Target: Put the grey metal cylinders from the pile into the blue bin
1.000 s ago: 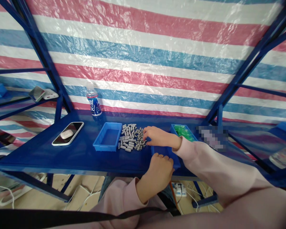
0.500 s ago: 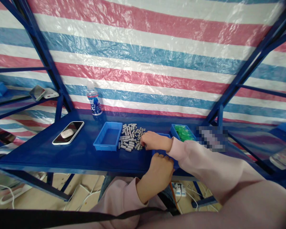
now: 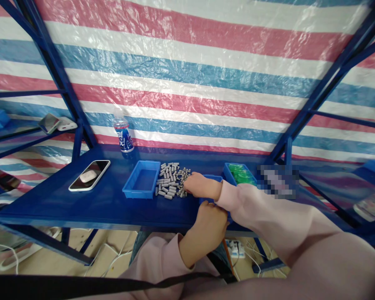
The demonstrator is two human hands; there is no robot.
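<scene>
Small grey metal cylinders lie in a heap on the blue table, with shorter metal pieces along its right side. My right hand reaches over that right edge, its fingers bent down and drawn together among the short pieces; whatever is between the fingertips is hidden. Closer to me, my left hand is curled closed at the table's front edge, back of the hand up, with a ring on one finger. Its fingertips and anything in them are out of sight. A blue tray is mostly covered by both hands.
Left of the heap is a blue tray. Another blue tray holds green packets. A phone with a white case on it lies at left; a bottle stands behind. A blue frame post rises at right.
My right hand has shifted very slightly at the edge of the heap, and the dark bit seen by its fingertips is no longer visible. My left hand stays nearly still.
</scene>
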